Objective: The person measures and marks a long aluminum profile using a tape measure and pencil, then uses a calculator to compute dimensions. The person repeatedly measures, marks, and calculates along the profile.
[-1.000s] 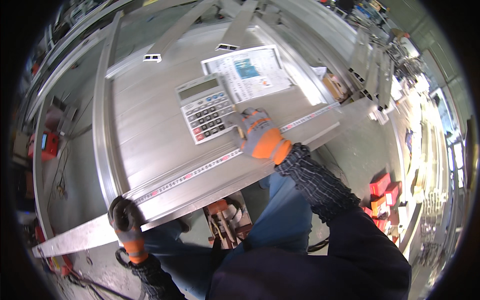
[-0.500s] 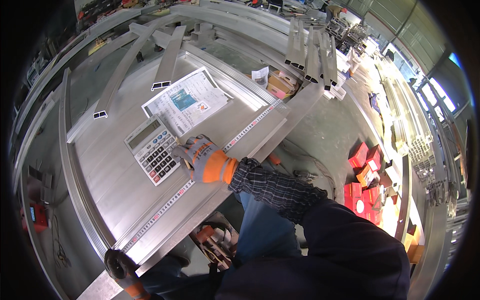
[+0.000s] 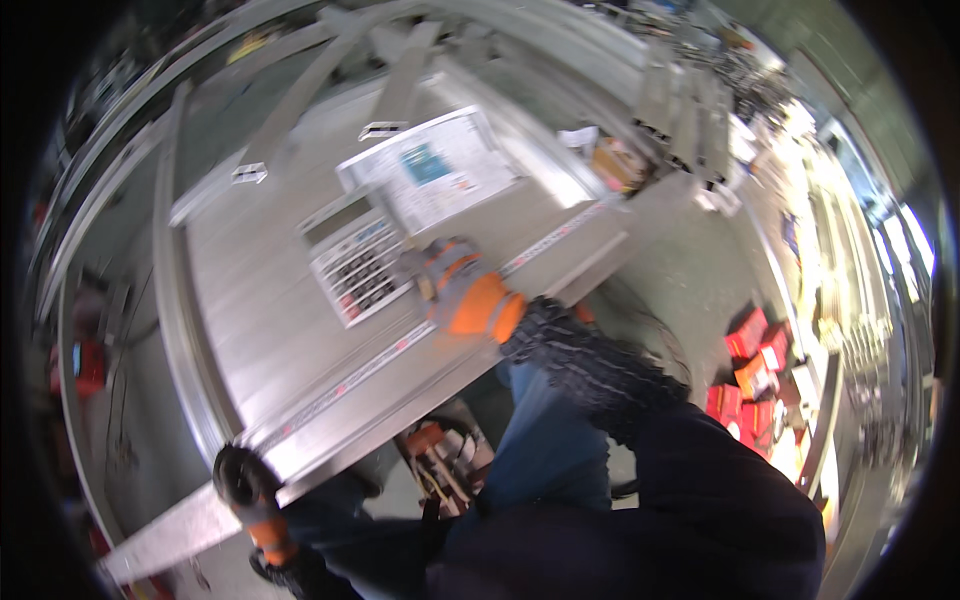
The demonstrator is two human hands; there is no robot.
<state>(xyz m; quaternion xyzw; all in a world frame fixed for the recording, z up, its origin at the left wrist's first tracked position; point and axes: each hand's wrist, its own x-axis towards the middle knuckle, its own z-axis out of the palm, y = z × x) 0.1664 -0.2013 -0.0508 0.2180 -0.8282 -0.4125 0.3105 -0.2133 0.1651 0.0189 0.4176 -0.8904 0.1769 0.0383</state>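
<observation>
A metal tape measure blade (image 3: 375,357) lies stretched across the silvery metal panel (image 3: 235,330), parallel to its near edge. At the blade's left end my left hand (image 3: 250,490), in a dark and orange glove, is curled over the panel's corner, closed on the tape measure. My right hand (image 3: 470,290), in a grey and orange glove, rests beside the blade with its fingers bent together. Something small and tan shows at its fingers, too blurred to name. Just left of that hand sits a white calculator (image 3: 355,255). Printed and handwritten sheets (image 3: 440,170) lie beyond it.
Hollow metal profiles (image 3: 310,100) rest on the panel's far side, and more jut out (image 3: 690,120) at the far right. A box of tools (image 3: 450,465) stands below the near edge. Red boxes (image 3: 745,375) are on the floor at right, beside bright stacked profiles (image 3: 850,310).
The whole view has shifted and blurred, with the panel now further right and higher. Both hands keep about the same places on the panel; the calculator and papers have not moved on it.
</observation>
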